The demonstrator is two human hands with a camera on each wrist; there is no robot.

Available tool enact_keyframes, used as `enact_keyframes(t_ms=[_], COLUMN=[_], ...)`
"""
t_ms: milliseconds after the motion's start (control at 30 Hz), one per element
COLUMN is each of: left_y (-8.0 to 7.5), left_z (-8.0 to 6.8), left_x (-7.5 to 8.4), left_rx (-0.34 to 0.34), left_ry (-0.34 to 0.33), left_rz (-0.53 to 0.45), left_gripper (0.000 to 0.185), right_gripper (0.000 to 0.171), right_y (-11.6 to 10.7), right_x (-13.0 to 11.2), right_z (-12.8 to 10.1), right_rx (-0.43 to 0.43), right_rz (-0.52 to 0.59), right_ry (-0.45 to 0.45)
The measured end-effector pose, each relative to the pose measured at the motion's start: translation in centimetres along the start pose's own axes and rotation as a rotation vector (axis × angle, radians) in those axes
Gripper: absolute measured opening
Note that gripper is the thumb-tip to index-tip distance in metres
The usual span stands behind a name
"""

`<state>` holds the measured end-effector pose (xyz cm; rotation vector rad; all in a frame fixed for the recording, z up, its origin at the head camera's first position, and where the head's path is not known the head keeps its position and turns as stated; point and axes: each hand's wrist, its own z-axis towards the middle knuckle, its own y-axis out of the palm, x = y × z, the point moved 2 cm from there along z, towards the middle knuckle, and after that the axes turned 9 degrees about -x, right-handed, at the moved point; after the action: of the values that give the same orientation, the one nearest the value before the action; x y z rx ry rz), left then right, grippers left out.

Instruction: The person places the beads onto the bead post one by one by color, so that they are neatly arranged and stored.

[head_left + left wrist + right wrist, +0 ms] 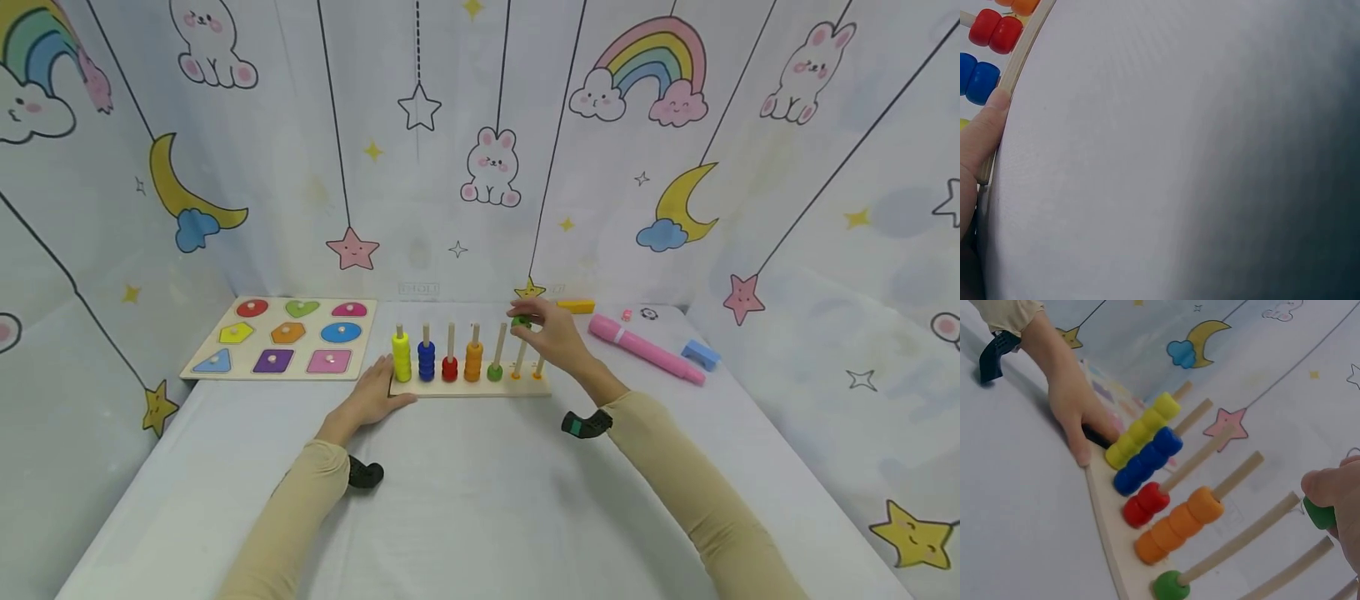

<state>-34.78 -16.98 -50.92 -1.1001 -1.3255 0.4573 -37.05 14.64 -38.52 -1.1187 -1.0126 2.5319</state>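
A wooden peg board with coloured beads [470, 390] stands in the middle of the head view. Around its left end my left hand [369, 395] holds on, the thumb on the front edge and the fingers along the side. My right hand [561, 337] pinches a green bead [1319, 514] between thumb and fingers. This bead is just above and beside the tip of the green peg, apart from it in the right wrist view. One green bead [1171, 585] sits at that peg's base. Yellow beads [402, 358], blue beads [427, 362], red beads [450, 369] and orange beads [473, 362] fill other pegs.
A shape puzzle board [281, 337] lies at the back left. To the right are a pink marker-shaped tube [647, 350], a blue block [701, 355] and a yellow block [576, 307]. A patterned curtain [420, 183] closes off the back and sides.
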Motion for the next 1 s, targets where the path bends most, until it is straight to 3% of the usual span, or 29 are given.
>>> enact_keyframes(t_ms=[467, 767, 1000], left_y=[0.0, -0.4, -1.2], left_z=[0.0, -0.3, -0.5], left_x=[-0.1, -0.1, 0.1], left_rx=[-0.004, 0.004, -0.001], left_ry=[-0.010, 0.003, 0.010], left_rz=[-0.005, -0.012, 0.007], left_gripper=[0.092, 0.091, 0.092], right_gripper=[0.038, 0.039, 0.054], right_y=[1.5, -0.2, -2.0], right_x=[-0.3, 0.4, 1.6], right_z=[1.8, 1.0, -1.1], right_rx=[-0.064, -0.075, -0.093], right_rz=[-0.041, -0.126, -0.121], right_ry=[0.030, 0.064, 0.140])
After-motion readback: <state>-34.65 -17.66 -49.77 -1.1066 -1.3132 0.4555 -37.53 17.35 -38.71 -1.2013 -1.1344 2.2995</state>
